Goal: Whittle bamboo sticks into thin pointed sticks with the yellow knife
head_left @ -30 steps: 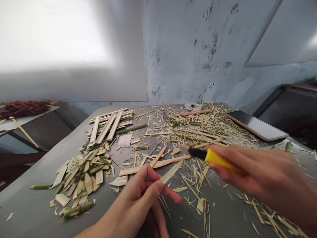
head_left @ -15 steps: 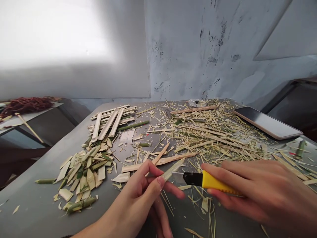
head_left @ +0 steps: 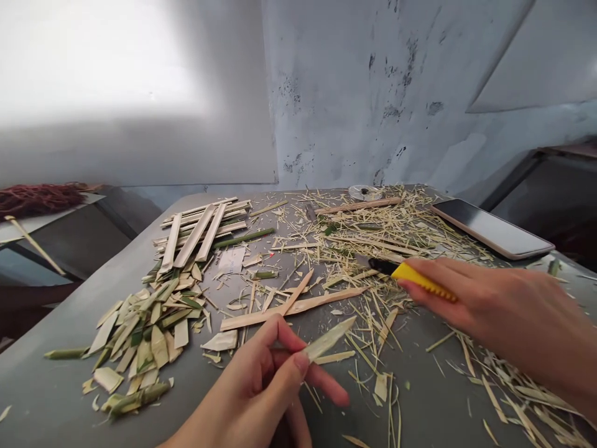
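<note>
Two bare hands are in my view over the grey table (head_left: 56, 386), well apart from each other. I have the left hand (head_left: 265, 379) at the near middle, pinching a pale, pointed strip (head_left: 331, 338) between thumb and fingers, its tip angled toward the far right above the table. The other end of the strip is hidden in the grip. On the right, the right hand (head_left: 485, 305) is closed around a yellow knife (head_left: 420, 281), whose black front points to the far left. I see the blade apart from the strip, over the loose shavings (head_left: 396, 239); whether it touches them I cannot tell.

Just beyond the left hand, a long stick (head_left: 321, 303) lies on the table, with a short stick (head_left: 299, 291) slanting up against it. On the left I see a heap of chips (head_left: 158, 345), with stacked slats (head_left: 196, 238) at its far side, three of them laid over the others. Near the slats lie a green twig (head_left: 247, 238) and a paper slip (head_left: 232, 260). Farther off, a hammer (head_left: 359, 206) lies beside a clear reel (head_left: 365, 192), and a phone (head_left: 494, 228) rests at the far right. At the far left I make out a tangle of red cord (head_left: 41, 198).
</note>
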`<state>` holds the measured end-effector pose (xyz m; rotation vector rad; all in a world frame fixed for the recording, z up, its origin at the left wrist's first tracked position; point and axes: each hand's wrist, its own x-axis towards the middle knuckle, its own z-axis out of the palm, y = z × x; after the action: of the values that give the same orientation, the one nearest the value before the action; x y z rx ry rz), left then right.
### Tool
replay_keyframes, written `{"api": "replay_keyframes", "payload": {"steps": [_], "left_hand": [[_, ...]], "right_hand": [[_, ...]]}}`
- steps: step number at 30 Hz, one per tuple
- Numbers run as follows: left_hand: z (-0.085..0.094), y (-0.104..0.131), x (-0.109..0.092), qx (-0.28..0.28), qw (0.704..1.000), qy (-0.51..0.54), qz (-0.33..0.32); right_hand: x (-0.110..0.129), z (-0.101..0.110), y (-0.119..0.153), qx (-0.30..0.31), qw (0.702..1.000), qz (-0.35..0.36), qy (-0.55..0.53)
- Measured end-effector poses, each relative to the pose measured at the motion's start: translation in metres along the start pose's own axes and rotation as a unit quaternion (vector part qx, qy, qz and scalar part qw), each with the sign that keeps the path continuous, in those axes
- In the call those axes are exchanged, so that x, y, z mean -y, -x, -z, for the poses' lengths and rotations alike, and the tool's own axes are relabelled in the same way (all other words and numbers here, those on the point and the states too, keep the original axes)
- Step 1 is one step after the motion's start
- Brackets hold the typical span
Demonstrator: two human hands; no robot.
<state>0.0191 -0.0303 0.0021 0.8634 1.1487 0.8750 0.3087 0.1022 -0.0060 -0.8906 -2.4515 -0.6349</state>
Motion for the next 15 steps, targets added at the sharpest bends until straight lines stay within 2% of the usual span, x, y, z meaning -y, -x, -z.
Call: {"api": "replay_keyframes", "payload": {"steps": [2,4,9,11,15], "left_hand": [[0.000,-0.002,0.002,0.001,1.000,0.024,-0.009],[0.000,-0.004,0.003,0.004,0.999,0.049,-0.010],[0.002,-0.002,0.003,-0.022,0.998,0.052,0.000],[0.002,-0.001,0.003,-0.014,0.999,0.048,0.011],[0.002,-0.001,0.002,-0.005,0.999,0.052,0.010]], "right_hand": [[-0.004,0.005,-0.002,-0.016,1.000,0.006,0.003],[0.003,0.012,-0.002,-0.027,0.997,0.026,-0.061],[0.035,0.021,0.002,0.033,0.964,0.101,-0.244],[0.041,0.021,0.004,0.047,0.958,0.100,-0.264],[0.041,0.020,0.003,0.038,0.965,0.081,-0.246]]}}
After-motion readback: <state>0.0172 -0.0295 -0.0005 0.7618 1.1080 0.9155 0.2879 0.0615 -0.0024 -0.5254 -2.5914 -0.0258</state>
